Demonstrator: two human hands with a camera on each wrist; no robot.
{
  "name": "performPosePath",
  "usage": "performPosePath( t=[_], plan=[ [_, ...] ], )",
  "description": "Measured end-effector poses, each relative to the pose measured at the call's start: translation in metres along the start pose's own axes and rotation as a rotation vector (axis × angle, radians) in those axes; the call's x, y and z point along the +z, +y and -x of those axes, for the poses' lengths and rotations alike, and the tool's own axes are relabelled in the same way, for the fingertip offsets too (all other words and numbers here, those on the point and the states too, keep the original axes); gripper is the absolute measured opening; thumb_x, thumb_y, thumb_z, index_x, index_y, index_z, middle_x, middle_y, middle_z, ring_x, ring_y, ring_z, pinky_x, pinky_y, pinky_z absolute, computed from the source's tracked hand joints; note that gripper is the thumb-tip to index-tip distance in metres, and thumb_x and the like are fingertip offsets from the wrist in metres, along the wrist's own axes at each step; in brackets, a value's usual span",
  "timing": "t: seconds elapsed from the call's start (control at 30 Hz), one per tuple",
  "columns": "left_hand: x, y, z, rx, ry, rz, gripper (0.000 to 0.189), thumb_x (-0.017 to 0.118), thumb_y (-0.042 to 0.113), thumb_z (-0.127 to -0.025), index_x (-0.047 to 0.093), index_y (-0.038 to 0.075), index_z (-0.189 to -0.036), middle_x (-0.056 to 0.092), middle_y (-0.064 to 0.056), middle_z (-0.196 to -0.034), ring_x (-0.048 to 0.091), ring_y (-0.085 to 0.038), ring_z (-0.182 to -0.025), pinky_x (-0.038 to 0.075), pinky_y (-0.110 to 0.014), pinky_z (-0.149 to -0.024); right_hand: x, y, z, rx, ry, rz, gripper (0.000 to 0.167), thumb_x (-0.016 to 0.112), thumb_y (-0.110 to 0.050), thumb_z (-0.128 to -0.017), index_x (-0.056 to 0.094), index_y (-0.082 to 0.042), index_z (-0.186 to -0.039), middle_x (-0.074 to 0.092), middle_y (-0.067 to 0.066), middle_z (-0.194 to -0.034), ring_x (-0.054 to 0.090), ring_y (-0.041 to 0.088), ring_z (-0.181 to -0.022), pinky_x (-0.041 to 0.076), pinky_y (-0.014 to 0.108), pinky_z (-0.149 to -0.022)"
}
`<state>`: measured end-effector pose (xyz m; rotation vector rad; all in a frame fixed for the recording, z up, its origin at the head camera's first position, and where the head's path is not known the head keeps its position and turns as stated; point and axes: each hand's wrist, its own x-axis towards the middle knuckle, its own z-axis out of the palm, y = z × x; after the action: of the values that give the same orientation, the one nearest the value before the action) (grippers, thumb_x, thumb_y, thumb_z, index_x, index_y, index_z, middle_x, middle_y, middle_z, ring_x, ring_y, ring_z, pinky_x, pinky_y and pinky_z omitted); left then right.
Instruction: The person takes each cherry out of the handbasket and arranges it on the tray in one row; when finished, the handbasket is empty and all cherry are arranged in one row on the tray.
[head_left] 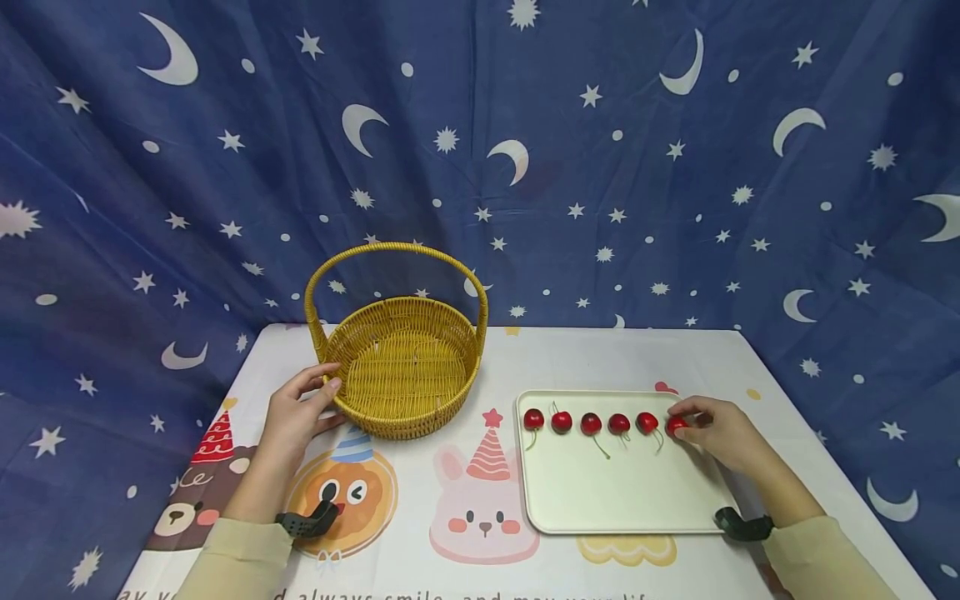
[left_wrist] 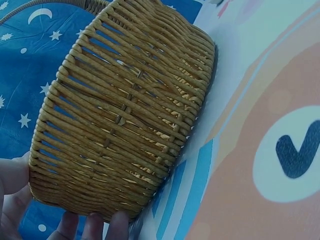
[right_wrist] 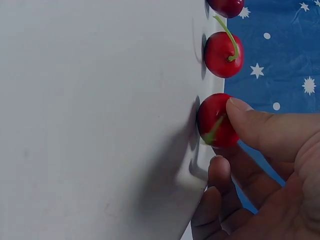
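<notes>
A yellow woven basket (head_left: 408, 425) with a tall arched handle stands on the left of the table, nothing inside it. My left hand (head_left: 298, 410) holds its left side, thumb at the rim and fingers along the wicker wall (left_wrist: 120, 110). On a cream tray (head_left: 600, 492) at the right, several red cherries (head_left: 590, 424) with green stems lie in a row near the far edge. My right hand (head_left: 723, 429) pinches the rightmost cherry (right_wrist: 215, 120) between thumb and fingers, close over the tray near its corner. Another cherry (right_wrist: 223, 55) lies beside it.
A white tablecloth (head_left: 600, 358) printed with cartoon animals covers the table. Behind it hangs a dark blue curtain (head_left: 540, 108) with moons and stars. Between basket and tray the cloth shows a printed pink rabbit (head_left: 483, 500).
</notes>
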<state>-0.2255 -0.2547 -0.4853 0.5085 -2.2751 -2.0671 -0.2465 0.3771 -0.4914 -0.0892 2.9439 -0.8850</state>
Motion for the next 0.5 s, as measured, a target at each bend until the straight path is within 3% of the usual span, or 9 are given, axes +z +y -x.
performPosePath(
  t=[0.5],
  plan=[
    [-0.0013,-0.0010,-0.0005,-0.001,-0.005,-0.002,0.047,0.065,0.031,-0.110,0.058,0.019,-0.155,0.043,0.000,-0.131,0.066,-0.012,-0.109,0.068,-0.034,-0.084,0.0003,-0.0006,0.0020,0.024,0.006,-0.043,0.032,0.083,-0.005,-0.091,0.077,-0.007,-0.123,0.074,0.020,-0.120,0.062,0.029,-0.097,0.056,0.026,-0.062]
  ],
)
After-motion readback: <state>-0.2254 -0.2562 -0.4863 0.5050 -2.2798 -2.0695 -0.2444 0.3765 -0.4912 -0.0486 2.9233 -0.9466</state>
